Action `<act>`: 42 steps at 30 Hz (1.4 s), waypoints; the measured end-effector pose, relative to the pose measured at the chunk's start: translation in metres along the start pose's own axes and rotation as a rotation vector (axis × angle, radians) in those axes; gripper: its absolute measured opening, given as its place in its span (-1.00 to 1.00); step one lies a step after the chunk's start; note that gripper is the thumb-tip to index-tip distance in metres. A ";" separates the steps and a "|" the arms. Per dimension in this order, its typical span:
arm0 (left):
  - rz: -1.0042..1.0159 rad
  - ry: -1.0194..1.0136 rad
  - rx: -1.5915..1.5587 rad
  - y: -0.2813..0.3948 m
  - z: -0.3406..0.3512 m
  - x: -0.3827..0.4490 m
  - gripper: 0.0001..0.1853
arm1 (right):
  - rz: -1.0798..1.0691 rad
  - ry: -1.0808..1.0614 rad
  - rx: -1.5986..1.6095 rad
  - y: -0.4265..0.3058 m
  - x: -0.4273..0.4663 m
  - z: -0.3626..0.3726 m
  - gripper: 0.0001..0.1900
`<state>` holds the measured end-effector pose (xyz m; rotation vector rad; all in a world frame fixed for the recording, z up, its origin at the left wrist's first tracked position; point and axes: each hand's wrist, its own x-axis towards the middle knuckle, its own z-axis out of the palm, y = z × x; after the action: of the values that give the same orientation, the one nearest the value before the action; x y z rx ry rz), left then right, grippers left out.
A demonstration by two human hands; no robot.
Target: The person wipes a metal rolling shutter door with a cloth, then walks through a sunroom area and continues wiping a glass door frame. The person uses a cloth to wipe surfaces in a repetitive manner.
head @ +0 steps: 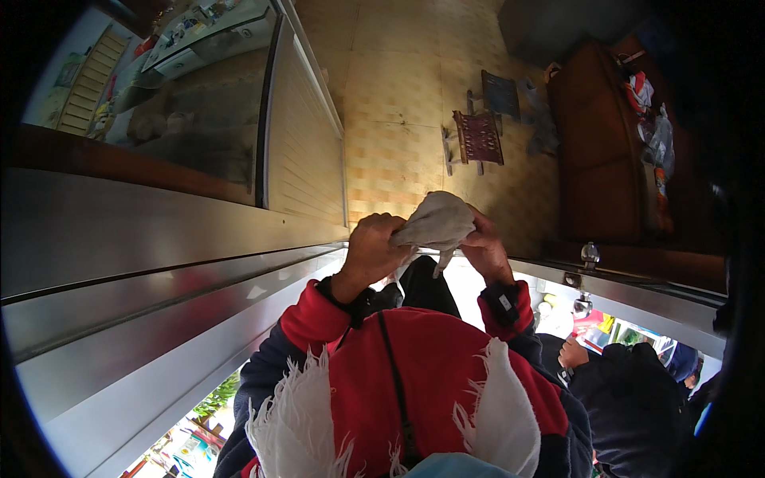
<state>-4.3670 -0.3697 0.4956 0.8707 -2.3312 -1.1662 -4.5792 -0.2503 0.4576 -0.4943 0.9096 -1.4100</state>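
Note:
Between my hands is a bunched grey-beige cloth (439, 220), held out in front of my body. My left hand (375, 245) grips its left side, with the knuckles uppermost. On the other side my right hand (485, 242) has hold of the cloth's right edge, and some of those fingers are hidden behind it. A loose tail of fabric hangs down from the middle. Red cuffs with dark straps surround both wrists.
A metal-framed doorway surrounds me, its frame (119, 221) running along the left. Ahead on the tiled floor (394, 149) stand two small folding stools (480, 138). A brown cabinet (591, 149) is at right, near a door knob (590, 256). Another person's dark sleeve (627, 394) shows lower right.

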 end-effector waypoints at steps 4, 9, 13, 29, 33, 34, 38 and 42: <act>0.074 -0.102 -0.066 0.005 -0.012 0.004 -0.68 | 0.041 -0.063 0.229 0.026 0.030 0.009 -0.19; -0.038 -0.058 -0.096 0.006 -0.032 0.012 -0.63 | 0.079 -0.180 0.301 0.040 0.069 0.021 -0.16; -0.123 -0.048 0.016 0.007 -0.044 0.020 -0.64 | 0.166 -0.275 0.260 0.032 0.104 0.034 -0.26; -0.333 0.177 -0.053 -0.005 -0.049 0.107 -0.39 | 0.340 -0.340 0.021 -0.046 0.247 -0.008 -0.42; -0.427 0.253 -0.115 -0.014 -0.065 0.091 -0.43 | 0.351 -0.347 -0.045 -0.053 0.288 -0.025 -0.50; -0.468 0.281 -0.132 -0.014 -0.068 0.084 -0.44 | 0.364 -0.342 -0.071 -0.053 0.299 -0.025 -0.51; -0.531 0.374 -0.131 -0.006 -0.067 0.058 -0.46 | 0.389 -0.299 -0.170 -0.055 0.333 -0.012 -0.58; -0.628 0.338 -0.112 0.003 -0.067 0.039 -0.46 | 0.361 -0.380 -0.253 -0.071 0.347 0.015 -0.56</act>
<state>-4.3579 -0.4332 0.5391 1.6808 -1.7458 -1.2344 -4.6400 -0.5984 0.4366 -0.7205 0.8184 -0.8410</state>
